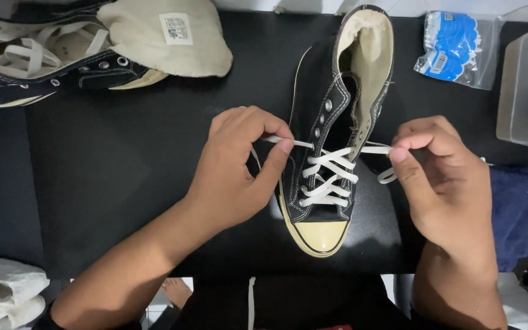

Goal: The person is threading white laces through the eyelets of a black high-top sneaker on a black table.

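1. Black high-top sneaker [331, 153] sits mid-counter [123, 159], cream toe cap pointing toward the person, tongue flopped open.
2. Left hand [239, 165] is pinched tight on the white shoelace [328, 174] end, just left of the eyelets.
3. Right hand [441, 177] is clamped on the other lace end, on the sneaker's right side.
4. Second sneaker [50, 55] lies at top left, with a plastic bag of blue stuff [453, 46] and a clear plastic bin [527, 85] at top right.

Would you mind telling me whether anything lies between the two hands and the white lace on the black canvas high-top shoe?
Nothing visible does. The left hand and the right hand each already pinch an end of the white flat shoelace, pulled out to either side of the black canvas high-top shoe.
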